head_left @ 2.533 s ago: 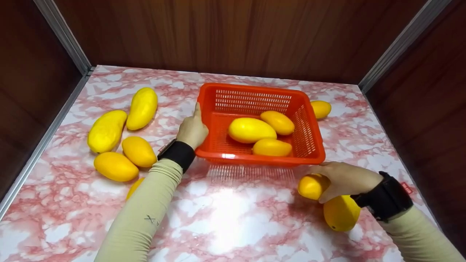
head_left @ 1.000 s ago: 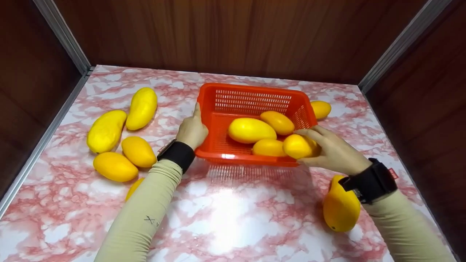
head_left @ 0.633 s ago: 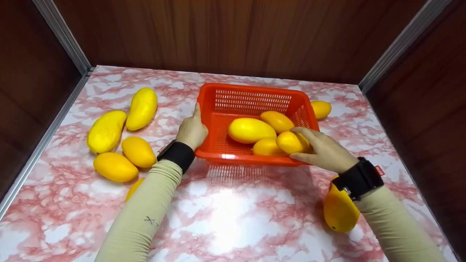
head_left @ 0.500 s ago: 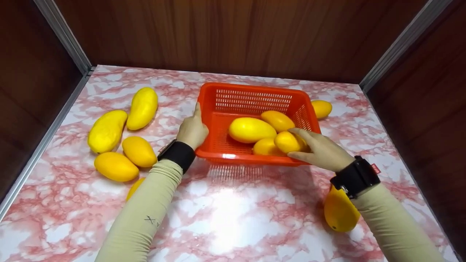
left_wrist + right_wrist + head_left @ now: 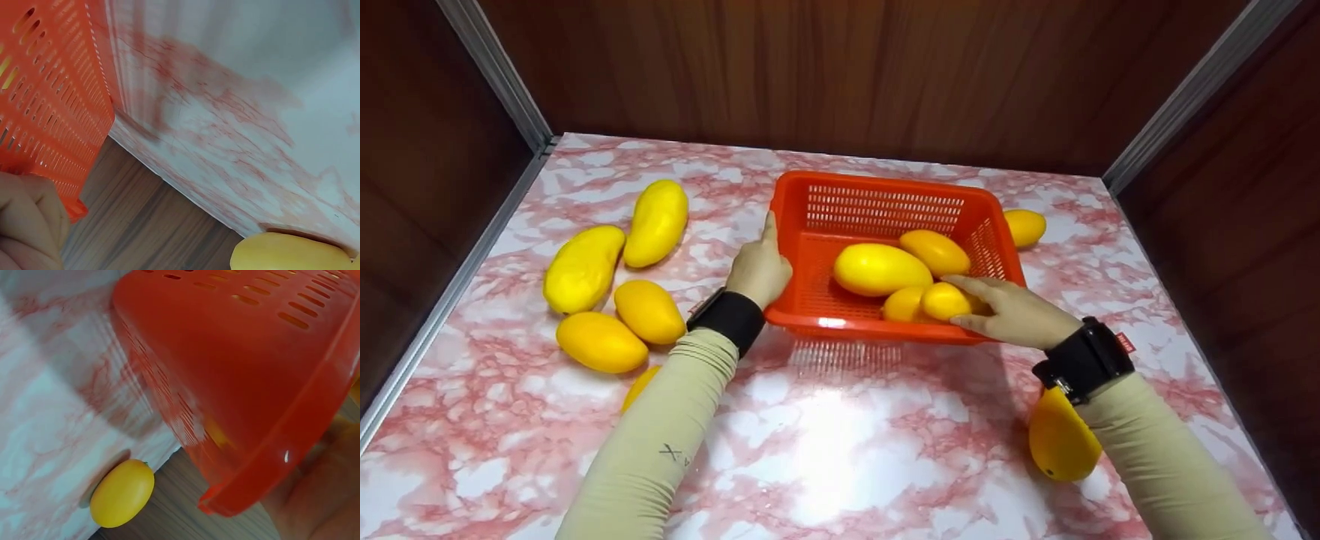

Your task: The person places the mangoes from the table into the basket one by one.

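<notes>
My left hand (image 5: 759,271) grips the left rim of the red slotted basket (image 5: 885,328), its index finger stretched along the edge; the left wrist view shows that hand (image 5: 28,222) against the basket wall (image 5: 53,101). Inside the basket's right front corner, my right hand (image 5: 1016,311) holds a small orange-yellow mango (image 5: 945,301) between thumb and fingers. Beside it lie a bright yellow mango (image 5: 881,270), an orange one behind (image 5: 935,253) and another partly covered one (image 5: 903,304). In the right wrist view the basket wall (image 5: 225,354) hides most of the hand (image 5: 323,489).
Several mangoes lie left of the basket, among them a long yellow one (image 5: 657,223) and an orange one (image 5: 601,342). One mango (image 5: 1026,228) sits behind the basket's right side, another (image 5: 1061,439) below my right wrist. Brown panels (image 5: 840,75) enclose the marbled table (image 5: 810,450).
My right hand has carried the small mango from the table at the right, over the rim, and lowered it into the basket. The left hand has stayed on the rim.
</notes>
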Demonstrator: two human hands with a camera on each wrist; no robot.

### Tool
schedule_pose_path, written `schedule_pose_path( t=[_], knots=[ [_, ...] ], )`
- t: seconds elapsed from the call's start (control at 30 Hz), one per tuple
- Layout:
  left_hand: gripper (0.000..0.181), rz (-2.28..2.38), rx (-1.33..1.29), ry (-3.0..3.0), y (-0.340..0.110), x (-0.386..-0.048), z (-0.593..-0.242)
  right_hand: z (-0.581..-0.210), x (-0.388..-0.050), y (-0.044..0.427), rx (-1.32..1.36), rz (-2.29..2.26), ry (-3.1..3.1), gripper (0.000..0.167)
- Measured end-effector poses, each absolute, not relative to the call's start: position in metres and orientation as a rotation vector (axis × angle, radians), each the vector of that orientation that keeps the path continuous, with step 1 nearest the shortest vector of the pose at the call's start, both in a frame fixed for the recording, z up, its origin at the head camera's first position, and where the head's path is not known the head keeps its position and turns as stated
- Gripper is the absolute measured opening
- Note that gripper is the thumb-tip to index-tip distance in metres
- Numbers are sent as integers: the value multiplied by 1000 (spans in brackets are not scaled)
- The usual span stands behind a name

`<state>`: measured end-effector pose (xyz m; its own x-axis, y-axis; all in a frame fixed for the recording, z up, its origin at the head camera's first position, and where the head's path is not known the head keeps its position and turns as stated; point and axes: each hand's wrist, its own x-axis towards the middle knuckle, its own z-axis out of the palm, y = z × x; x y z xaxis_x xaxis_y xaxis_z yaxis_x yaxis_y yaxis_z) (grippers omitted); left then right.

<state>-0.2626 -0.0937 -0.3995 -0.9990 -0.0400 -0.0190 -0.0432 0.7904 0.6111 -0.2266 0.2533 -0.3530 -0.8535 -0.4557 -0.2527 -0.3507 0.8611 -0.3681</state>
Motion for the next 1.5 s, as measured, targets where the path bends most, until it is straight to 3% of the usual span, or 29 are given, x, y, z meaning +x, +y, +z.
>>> schedule_pose_path(
  t=[0.67, 0.93, 1.5],
  knots=[
    [76, 1010, -85, 2937, -93, -264, -398, -360, -222, 257, -629, -546, 2698, 62],
    [76, 998, -64, 2970, -94, -263, -400, -363, -220, 256, -640, -545, 2730, 47],
    [77, 1003, -53, 2969, -94, -262, -400, -359, -212, 257, -709, -541, 2773, 43]
  ],
)
